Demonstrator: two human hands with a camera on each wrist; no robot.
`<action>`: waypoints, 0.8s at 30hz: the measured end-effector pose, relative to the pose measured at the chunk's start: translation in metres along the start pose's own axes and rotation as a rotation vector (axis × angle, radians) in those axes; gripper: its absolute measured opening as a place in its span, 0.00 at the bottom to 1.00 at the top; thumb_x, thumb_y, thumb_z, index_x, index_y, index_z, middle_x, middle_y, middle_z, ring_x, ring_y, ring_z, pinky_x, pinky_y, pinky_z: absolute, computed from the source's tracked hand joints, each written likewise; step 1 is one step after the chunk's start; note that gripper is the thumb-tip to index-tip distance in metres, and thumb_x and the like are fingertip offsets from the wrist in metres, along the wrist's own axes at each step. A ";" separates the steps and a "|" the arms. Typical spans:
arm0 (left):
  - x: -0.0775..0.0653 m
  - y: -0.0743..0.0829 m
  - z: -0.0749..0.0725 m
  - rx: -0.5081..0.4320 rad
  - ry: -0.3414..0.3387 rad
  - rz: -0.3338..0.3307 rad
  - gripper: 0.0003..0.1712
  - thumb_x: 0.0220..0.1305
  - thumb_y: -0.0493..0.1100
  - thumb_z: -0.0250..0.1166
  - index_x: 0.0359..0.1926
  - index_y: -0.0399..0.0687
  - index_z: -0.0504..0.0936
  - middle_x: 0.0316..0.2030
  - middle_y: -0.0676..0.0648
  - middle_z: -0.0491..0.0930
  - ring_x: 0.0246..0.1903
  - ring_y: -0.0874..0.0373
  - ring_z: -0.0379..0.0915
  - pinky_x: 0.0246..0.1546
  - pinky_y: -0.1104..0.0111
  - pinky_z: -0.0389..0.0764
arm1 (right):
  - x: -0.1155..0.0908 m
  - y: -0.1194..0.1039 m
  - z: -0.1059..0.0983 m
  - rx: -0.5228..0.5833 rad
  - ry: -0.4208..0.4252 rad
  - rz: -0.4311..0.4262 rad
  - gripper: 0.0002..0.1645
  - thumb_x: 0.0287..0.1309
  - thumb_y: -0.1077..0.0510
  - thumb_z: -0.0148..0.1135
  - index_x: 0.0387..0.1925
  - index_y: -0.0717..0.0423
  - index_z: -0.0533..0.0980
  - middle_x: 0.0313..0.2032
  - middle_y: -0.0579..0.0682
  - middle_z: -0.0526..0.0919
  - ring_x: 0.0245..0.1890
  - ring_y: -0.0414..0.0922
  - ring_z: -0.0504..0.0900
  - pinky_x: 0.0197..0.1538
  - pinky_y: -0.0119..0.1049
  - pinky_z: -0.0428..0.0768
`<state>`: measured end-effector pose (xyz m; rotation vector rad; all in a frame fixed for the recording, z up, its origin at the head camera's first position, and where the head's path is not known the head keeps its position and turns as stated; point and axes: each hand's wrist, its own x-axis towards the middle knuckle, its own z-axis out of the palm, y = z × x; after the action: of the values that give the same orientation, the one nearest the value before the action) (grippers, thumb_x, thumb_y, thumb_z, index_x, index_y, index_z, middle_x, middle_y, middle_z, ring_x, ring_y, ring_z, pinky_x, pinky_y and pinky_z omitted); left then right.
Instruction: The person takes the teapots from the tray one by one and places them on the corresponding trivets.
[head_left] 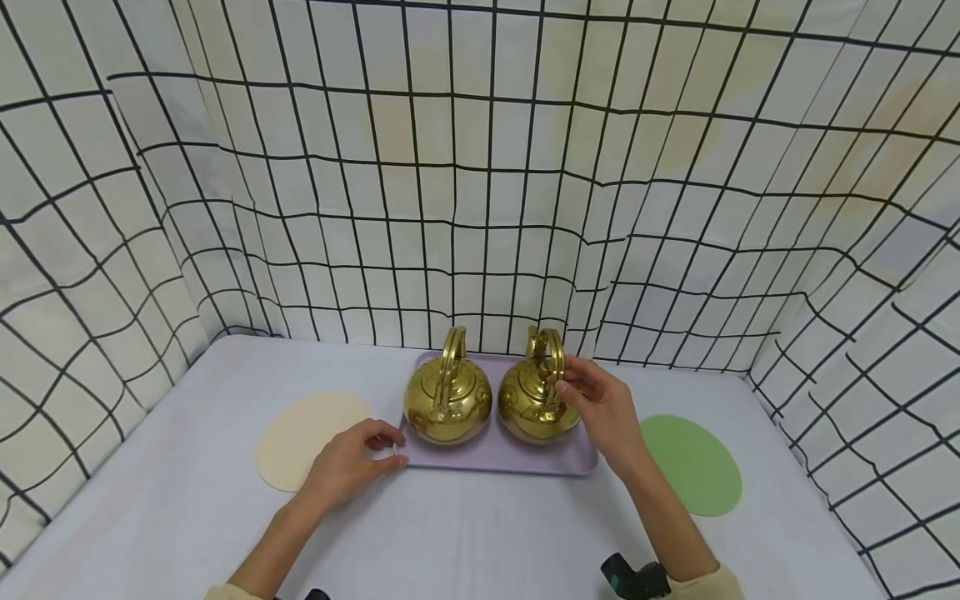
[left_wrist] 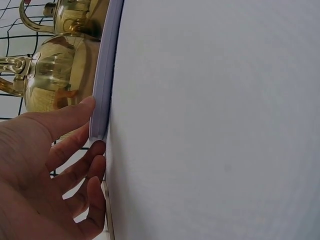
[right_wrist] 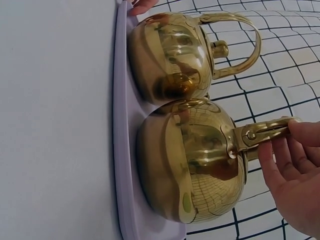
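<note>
Two shiny gold-coloured kettles with arched top handles stand side by side on a lilac tray (head_left: 480, 457). My right hand (head_left: 603, 408) pinches the handle of the right kettle (head_left: 536, 408); in the right wrist view, the thumb and fingers (right_wrist: 270, 167) are at that handle (right_wrist: 265, 132). The left kettle (head_left: 447, 404) stands untouched. At the tray's front left corner, my left hand (head_left: 352, 462) holds the edge. The left wrist view has the thumb on the tray rim (left_wrist: 102, 85), with the other fingers curled beside and partly behind the corner.
A cream round mat (head_left: 307, 437) lies left of the tray, partly behind my left hand. A green round mat (head_left: 693, 467) lies to the right, partly behind my right forearm. White cloth with a black grid (head_left: 480, 192) encloses the white table (head_left: 465, 533) at the back and sides.
</note>
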<state>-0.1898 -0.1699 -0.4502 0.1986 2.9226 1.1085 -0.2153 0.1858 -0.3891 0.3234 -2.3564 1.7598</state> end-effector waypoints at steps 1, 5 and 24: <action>0.000 0.000 0.000 -0.001 -0.003 -0.003 0.15 0.57 0.49 0.79 0.45 0.57 0.88 0.46 0.53 0.87 0.49 0.55 0.81 0.51 0.56 0.80 | 0.000 0.000 0.000 -0.003 0.001 0.004 0.23 0.69 0.64 0.65 0.64 0.61 0.77 0.51 0.63 0.86 0.49 0.33 0.85 0.55 0.23 0.82; -0.001 0.000 0.000 0.000 -0.008 -0.011 0.15 0.57 0.49 0.79 0.45 0.57 0.87 0.46 0.53 0.87 0.49 0.55 0.81 0.52 0.55 0.80 | 0.000 -0.001 -0.001 -0.011 0.004 0.029 0.23 0.68 0.64 0.66 0.63 0.62 0.78 0.51 0.63 0.86 0.49 0.33 0.84 0.55 0.23 0.82; 0.001 0.000 -0.002 0.005 -0.020 -0.015 0.15 0.57 0.50 0.79 0.45 0.58 0.87 0.46 0.52 0.86 0.49 0.55 0.80 0.51 0.57 0.78 | -0.002 -0.003 -0.002 -0.018 -0.006 0.022 0.21 0.67 0.62 0.69 0.60 0.60 0.81 0.46 0.61 0.87 0.46 0.34 0.85 0.51 0.25 0.83</action>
<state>-0.1908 -0.1709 -0.4490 0.1871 2.9045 1.0911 -0.2127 0.1871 -0.3862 0.3021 -2.3874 1.7479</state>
